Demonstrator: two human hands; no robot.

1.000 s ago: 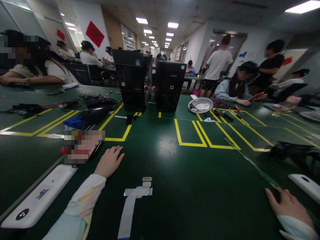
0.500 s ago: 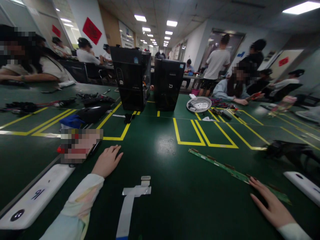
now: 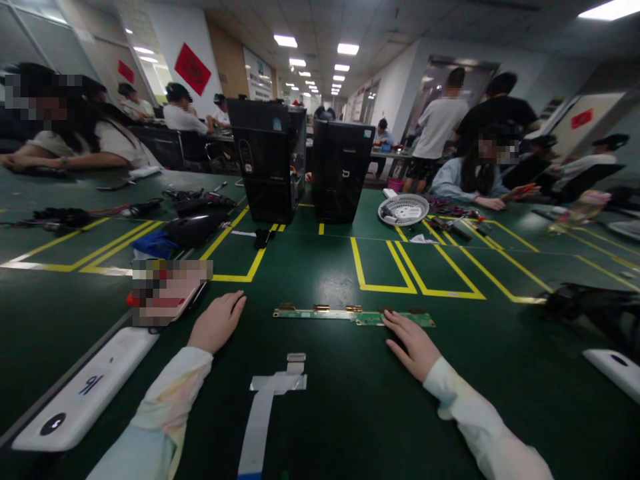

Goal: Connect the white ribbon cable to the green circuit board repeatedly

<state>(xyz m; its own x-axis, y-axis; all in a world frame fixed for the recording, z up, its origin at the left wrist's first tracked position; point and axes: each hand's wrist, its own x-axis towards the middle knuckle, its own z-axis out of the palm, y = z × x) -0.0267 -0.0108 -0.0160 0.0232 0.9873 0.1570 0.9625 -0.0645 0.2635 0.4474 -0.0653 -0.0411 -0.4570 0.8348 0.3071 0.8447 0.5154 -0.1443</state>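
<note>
My right hand point(image 3: 413, 341) touches the board point(image 3: 313, 314), unclenched, left hand point(image 3: 217, 325) loose left of it, ribbon point(image 3: 257, 420) on its near side

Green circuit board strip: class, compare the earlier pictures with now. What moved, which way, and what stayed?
The right hand has brought the green circuit board strip leftward across the table, turning it from a slant to lie crosswise. The hand's fingers are still on the strip's right part. The left hand and grey flat ribbon cable stayed put.
</note>
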